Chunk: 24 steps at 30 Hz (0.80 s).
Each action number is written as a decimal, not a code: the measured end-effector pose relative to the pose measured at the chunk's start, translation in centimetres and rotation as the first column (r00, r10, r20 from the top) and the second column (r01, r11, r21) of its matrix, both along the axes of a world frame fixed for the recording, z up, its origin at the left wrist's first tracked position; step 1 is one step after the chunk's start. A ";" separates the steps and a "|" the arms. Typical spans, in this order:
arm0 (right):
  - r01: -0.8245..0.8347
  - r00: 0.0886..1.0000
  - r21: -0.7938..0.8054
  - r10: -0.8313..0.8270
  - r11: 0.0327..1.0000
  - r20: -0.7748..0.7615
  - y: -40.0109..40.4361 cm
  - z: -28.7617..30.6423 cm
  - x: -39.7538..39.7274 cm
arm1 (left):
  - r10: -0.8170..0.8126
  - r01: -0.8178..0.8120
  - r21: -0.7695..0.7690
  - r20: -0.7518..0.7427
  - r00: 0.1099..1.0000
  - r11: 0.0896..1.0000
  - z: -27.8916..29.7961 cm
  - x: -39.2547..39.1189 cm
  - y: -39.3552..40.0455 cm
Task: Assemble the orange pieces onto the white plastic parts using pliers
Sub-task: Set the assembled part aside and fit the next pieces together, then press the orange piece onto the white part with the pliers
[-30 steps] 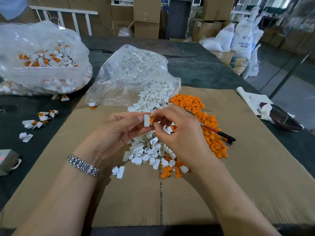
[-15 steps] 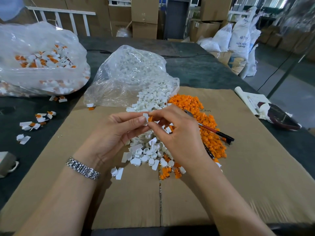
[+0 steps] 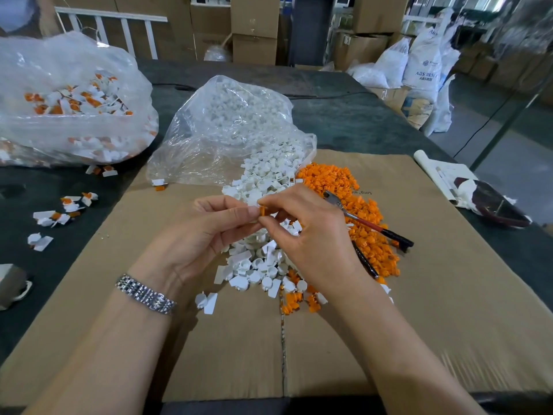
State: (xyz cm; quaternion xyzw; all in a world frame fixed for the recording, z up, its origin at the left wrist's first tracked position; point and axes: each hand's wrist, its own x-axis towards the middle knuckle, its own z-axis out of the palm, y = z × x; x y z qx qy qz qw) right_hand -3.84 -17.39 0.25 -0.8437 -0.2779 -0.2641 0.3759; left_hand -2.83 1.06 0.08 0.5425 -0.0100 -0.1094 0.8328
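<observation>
My left hand pinches a small white plastic part, mostly hidden by its fingertips. My right hand pinches a small orange piece against that part; the two hands meet above the pile of white parts. The pile of orange pieces lies to the right on the cardboard sheet. Pliers with red and black handles lie on the orange pile, just right of my right hand, untouched.
A clear bag of white parts lies open behind the piles. A second bag with assembled white-and-orange parts sits at far left, with several assembled pieces loose on the dark table. A paper-wrapped object lies at right.
The hands have stayed together over the pile. The white part that stood visible between the fingertips is now mostly covered, and the orange piece sits closer against it.
</observation>
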 end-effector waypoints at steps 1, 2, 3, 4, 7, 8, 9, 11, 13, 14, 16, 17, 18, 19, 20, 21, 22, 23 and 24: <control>-0.004 1.000 -0.003 0.004 1.000 -0.004 0.0 -0.1 0.0 | 0.001 -0.001 0.009 -0.010 1.000 1.000 0.0 0.0 0.0; -0.008 1.000 -0.005 0.008 1.000 -0.006 0.0 -0.2 0.0 | 0.001 -0.001 0.020 -0.016 1.000 1.000 0.0 0.0 0.0; -0.013 1.000 -0.006 0.013 1.000 -0.007 0.0 -0.3 -0.1 | 0.001 0.000 0.031 -0.020 1.000 1.000 0.0 0.0 0.0; -0.016 1.000 -0.006 0.016 1.000 -0.007 -0.1 -0.3 -0.1 | 0.000 0.001 0.040 -0.024 1.000 0.999 0.0 -0.1 0.0; -0.018 1.000 0.000 0.018 1.000 -0.006 -0.1 -0.4 -0.2 | 0.005 -0.003 0.048 -0.041 0.999 0.999 0.0 0.0 0.0; -0.017 1.000 -0.002 0.017 1.000 -0.013 0.0 -0.4 -0.2 | 0.010 -0.008 0.051 -0.042 0.999 0.999 0.0 0.0 0.0; -0.018 1.000 -0.011 0.018 1.000 -0.025 0.0 -0.3 -0.3 | 0.015 -0.013 0.053 -0.040 0.999 0.999 -0.1 0.0 -0.1; -0.021 0.997 -0.022 0.019 1.000 -0.078 -0.4 0.0 -0.3 | 0.024 -0.023 0.041 -0.033 0.999 0.999 -0.1 0.0 -0.2; 0.054 0.984 -0.002 -0.054 0.999 -0.172 -1.6 0.6 -0.2 | 0.043 -0.042 0.003 -0.032 0.999 0.999 0.0 0.0 -0.2; 0.149 0.965 -0.014 -0.148 0.989 -0.218 -2.5 0.8 0.1 | 0.055 -0.056 -0.022 -0.038 0.998 0.998 0.0 0.1 -0.1; 0.389 0.855 -0.202 -0.434 0.899 -0.284 -4.7 1.1 0.8 | 0.068 -0.071 -0.063 -0.048 0.996 0.995 0.0 0.1 0.1; 0.460 0.765 -0.358 -0.567 0.813 -0.306 -5.7 1.1 1.1 | 0.070 -0.073 -0.066 -0.045 0.997 0.995 0.0 0.1 0.1; 0.468 0.680 -0.498 -0.658 0.730 -0.324 -6.5 1.1 1.3 | 0.065 -0.067 -0.056 -0.036 0.997 0.996 0.0 0.0 0.2; 0.434 0.620 -0.596 -0.704 0.676 -0.346 -7.1 1.1 1.5 | 0.056 -0.057 -0.042 -0.025 0.998 0.997 0.0 0.0 0.2; 0.392 0.587 -0.646 -0.719 0.655 -0.373 -7.5 0.9 1.6 | 0.045 -0.046 -0.031 -0.017 0.999 0.998 0.0 0.0 0.2; 0.362 0.575 -0.666 -0.718 0.653 -0.392 -7.7 0.9 1.7 | 0.036 -0.037 -0.023 -0.014 0.999 0.999 0.0 0.0 0.2; 0.348 0.579 -0.673 -0.714 0.652 -0.394 -7.7 0.8 1.8 | 0.031 -0.031 -0.017 -0.015 0.999 0.999 0.0 0.0 0.2; 0.344 0.591 -0.682 -0.713 0.645 -0.377 -7.6 0.9 1.9 | 0.030 -0.030 -0.015 -0.019 0.999 0.999 0.0 0.0 0.3; 0.345 0.603 -0.697 -0.717 0.629 -0.349 -7.4 1.0 1.9 | 0.032 -0.032 -0.014 -0.023 0.999 0.999 0.0 0.0 0.3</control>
